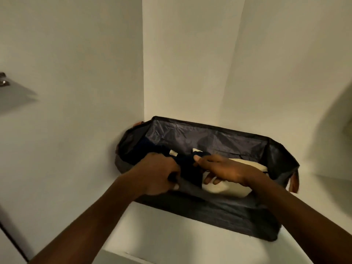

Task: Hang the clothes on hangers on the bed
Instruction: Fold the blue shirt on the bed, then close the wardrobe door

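Head view looks down into a dark fabric bin [209,126] that sits on a white shelf [171,235], pushed into the corner of the walls. Both hands are inside it. The left hand [158,174] has its fingers curled tightly round a bunched navy garment [187,166]. The right hand [226,171] seems to pinch the same cloth between thumb and fingers, just to the right.

The navy garment runs left to right, from the bin's left end to the middle, so its long axis spans the gap between the two hands. A small pale tag [173,153] shows on it beside the left hand. A cream garment [234,187] lies under the right hand, filling the bin's right half and touching the navy one.

I judge this to be the fetching step. The lift must go up and back over the bin's near wall, which sags low. The left hand holds the bulk; the right hand risks dragging the cream garment along. No hangers or bed are in sight.
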Demonstrator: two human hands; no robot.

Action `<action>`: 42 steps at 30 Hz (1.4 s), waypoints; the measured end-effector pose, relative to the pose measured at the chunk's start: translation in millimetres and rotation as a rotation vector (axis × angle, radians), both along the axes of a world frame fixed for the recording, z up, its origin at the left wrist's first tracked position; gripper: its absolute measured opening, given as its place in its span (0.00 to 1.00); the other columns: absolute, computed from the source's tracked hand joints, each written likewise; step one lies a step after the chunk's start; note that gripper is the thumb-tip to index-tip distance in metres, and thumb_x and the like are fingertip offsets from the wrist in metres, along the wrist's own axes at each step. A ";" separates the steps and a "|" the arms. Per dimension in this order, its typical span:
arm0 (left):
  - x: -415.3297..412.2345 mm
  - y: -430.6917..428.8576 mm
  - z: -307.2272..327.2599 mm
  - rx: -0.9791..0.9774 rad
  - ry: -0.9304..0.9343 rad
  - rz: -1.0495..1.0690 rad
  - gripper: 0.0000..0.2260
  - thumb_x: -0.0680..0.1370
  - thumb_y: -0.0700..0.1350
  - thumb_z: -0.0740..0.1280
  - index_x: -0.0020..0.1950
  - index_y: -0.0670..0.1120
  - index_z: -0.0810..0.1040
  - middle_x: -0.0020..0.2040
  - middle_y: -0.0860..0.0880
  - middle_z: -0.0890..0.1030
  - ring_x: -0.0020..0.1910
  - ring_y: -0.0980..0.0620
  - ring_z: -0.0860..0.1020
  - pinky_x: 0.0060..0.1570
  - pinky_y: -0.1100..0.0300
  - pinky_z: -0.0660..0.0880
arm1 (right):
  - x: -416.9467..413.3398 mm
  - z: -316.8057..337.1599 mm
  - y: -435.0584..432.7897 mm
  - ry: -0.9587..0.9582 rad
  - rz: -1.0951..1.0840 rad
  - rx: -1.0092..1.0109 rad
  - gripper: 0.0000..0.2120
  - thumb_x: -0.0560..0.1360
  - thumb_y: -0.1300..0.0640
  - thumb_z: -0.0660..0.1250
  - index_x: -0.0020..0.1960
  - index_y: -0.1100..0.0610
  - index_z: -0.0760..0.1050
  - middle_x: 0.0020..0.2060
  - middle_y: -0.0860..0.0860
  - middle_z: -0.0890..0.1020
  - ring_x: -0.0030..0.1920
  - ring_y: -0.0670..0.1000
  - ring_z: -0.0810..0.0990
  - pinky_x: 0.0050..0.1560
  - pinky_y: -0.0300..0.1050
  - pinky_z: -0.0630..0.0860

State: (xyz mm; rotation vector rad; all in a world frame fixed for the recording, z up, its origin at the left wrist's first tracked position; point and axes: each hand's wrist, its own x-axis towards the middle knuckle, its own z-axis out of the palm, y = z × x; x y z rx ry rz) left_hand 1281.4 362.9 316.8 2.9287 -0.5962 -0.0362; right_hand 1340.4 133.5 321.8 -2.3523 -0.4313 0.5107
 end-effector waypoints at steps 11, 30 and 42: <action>27.0 -13.0 -34.0 -0.305 -0.757 0.078 0.08 0.81 0.49 0.65 0.56 0.50 0.81 0.60 0.45 0.82 0.63 0.42 0.78 0.74 0.35 0.59 | -72.6 11.1 -33.6 -0.912 -0.121 -0.558 0.15 0.80 0.52 0.67 0.65 0.43 0.76 0.51 0.47 0.84 0.52 0.52 0.83 0.60 0.52 0.78; -271.6 -279.9 -86.1 -0.993 -0.256 -0.804 0.25 0.79 0.51 0.72 0.73 0.46 0.73 0.81 0.49 0.62 0.81 0.47 0.60 0.66 0.41 0.76 | -469.4 -109.5 -173.9 -1.277 -1.159 0.000 0.19 0.77 0.64 0.69 0.67 0.60 0.75 0.62 0.51 0.79 0.64 0.53 0.77 0.60 0.57 0.76; -498.9 -514.1 -39.2 -0.958 -0.054 -1.028 0.32 0.78 0.63 0.68 0.78 0.57 0.60 0.83 0.57 0.51 0.80 0.55 0.57 0.71 0.48 0.71 | -698.3 -25.9 -393.0 -1.487 -1.969 -0.117 0.44 0.73 0.53 0.71 0.82 0.55 0.53 0.80 0.55 0.57 0.81 0.56 0.56 0.77 0.65 0.54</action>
